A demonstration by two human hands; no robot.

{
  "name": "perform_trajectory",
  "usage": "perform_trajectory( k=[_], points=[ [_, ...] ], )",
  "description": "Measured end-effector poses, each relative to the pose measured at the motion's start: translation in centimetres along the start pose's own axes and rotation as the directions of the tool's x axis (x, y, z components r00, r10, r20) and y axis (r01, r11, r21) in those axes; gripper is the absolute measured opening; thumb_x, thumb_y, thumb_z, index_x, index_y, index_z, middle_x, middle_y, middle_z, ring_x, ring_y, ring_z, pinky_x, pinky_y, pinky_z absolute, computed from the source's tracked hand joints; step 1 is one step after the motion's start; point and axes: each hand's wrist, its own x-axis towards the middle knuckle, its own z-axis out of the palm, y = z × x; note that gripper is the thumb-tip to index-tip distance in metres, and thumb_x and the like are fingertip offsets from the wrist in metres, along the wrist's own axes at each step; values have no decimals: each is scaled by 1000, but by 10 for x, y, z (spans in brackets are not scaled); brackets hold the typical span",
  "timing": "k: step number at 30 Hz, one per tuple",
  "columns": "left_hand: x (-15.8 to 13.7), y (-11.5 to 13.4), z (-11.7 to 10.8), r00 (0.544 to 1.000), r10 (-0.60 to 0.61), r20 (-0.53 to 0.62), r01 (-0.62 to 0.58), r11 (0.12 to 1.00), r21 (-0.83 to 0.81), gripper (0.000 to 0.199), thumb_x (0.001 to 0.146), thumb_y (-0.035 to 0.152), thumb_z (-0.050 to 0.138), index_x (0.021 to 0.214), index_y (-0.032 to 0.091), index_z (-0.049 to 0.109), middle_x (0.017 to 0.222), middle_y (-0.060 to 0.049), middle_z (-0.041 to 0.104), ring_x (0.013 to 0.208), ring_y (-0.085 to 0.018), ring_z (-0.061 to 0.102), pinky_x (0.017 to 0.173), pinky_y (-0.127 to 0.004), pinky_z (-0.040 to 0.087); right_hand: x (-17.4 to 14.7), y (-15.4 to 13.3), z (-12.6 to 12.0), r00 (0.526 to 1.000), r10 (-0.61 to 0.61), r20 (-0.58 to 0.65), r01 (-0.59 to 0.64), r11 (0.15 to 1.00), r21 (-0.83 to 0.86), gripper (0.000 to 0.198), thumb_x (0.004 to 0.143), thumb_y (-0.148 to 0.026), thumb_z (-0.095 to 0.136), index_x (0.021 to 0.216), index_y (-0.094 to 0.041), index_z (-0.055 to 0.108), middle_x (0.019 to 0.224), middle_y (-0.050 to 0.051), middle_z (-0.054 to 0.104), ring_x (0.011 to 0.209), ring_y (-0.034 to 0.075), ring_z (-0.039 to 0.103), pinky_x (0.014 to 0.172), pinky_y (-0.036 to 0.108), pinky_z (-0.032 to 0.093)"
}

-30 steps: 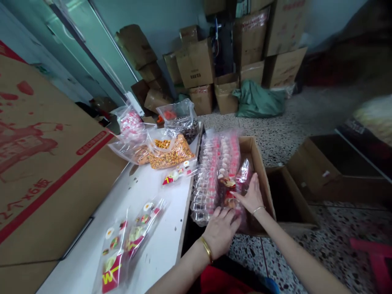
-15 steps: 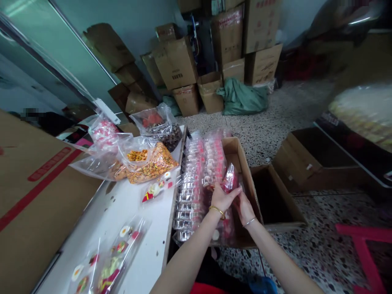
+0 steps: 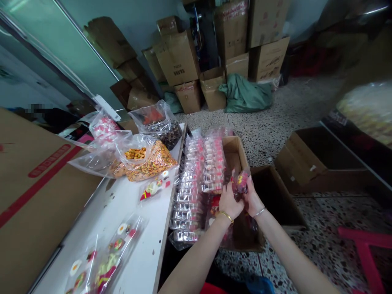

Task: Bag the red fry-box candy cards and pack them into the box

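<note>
Above an open cardboard box [image 3: 235, 146], both hands hold small clear packets [image 3: 241, 182] with red, purple and yellow contents. My left hand [image 3: 231, 203], with a gold bracelet at the wrist, has its fingers closed at the packets' left side. My right hand [image 3: 253, 199] wraps round their right side. Just left of the hands, rows of clear-wrapped packets [image 3: 187, 214] with red and white contents stand tightly stacked. Part of a red packet [image 3: 214, 204] shows below my left hand. The fingertips are partly hidden.
Flat candy packets [image 3: 110, 257] lie on the white table [image 3: 143, 249] at left. Bags of orange-coloured pieces [image 3: 153, 163] and dark pieces [image 3: 167, 132] stand at its far end. Another open box [image 3: 278, 196] and a pink stool [image 3: 361, 245] are at right. Cartons [image 3: 180, 61] line the wall.
Both hands have shifted right and slightly forward with the packets, toward the box's right wall. The packets have tilted, and a red packet now shows below my left hand.
</note>
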Motion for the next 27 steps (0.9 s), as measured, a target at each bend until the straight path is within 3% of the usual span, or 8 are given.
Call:
perform_trajectory(
  k=[4,6,9,15,18,21,24,27],
  points=[
    [6,7,2,999,-34,-9,34,998,46,49,73,33,62,116,16,47,109,-12,56,97,-26,58,82,-36,48,-9,1,3,991,119,63,-123,991,58,73,78,-77,34,117,-22,60,106,10,67,100,27,61,87,42,47],
    [8,5,2,1000,-9,-7,10,993,115,50,76,26,57,123,15,43,107,-14,58,94,-27,60,81,-38,48,-16,0,2,986,148,83,-150,988,28,80,76,-82,24,117,-23,59,108,9,66,102,26,60,86,43,46],
    [6,-3,0,996,93,11,-93,971,218,62,76,12,50,135,21,35,124,-15,52,99,-27,60,85,-40,48,-24,-2,-4,977,205,56,-206,978,13,90,71,-87,13,112,-23,60,108,11,66,103,27,60,86,45,46],
    [-12,-18,-26,956,261,136,-286,934,214,57,78,8,45,131,26,44,139,-5,43,118,-21,50,99,-34,44,-27,-13,-16,944,318,92,-329,932,153,92,66,-90,18,101,-17,61,102,17,67,96,28,63,86,44,46],
    [-32,-22,-43,920,354,171,-387,893,232,68,77,5,44,140,27,33,143,-2,39,129,-20,38,110,-36,34,-38,-21,-17,903,395,167,-420,894,155,78,74,-81,34,107,-16,60,101,15,68,90,25,65,85,41,47],
    [-63,-24,-55,883,418,216,-466,835,291,73,78,6,44,145,28,22,146,-1,36,135,-23,29,114,-44,25,-59,-26,-16,878,425,221,-455,884,108,56,82,-61,50,113,-16,59,101,12,69,87,24,66,81,41,50],
    [-99,-22,-62,842,447,303,-532,783,323,73,82,7,41,146,33,16,149,2,30,139,-25,21,114,-49,22,-85,-22,-14,856,425,294,-468,879,91,52,83,-56,52,117,-17,58,102,11,68,91,27,65,79,43,51],
    [-133,-19,-70,771,475,424,-604,756,252,82,77,10,49,147,29,11,153,1,19,141,-30,10,114,-52,19,-108,-13,-16,880,389,272,-430,896,110,47,81,-46,61,118,-18,58,104,11,68,92,26,65,83,43,51]
  ],
)
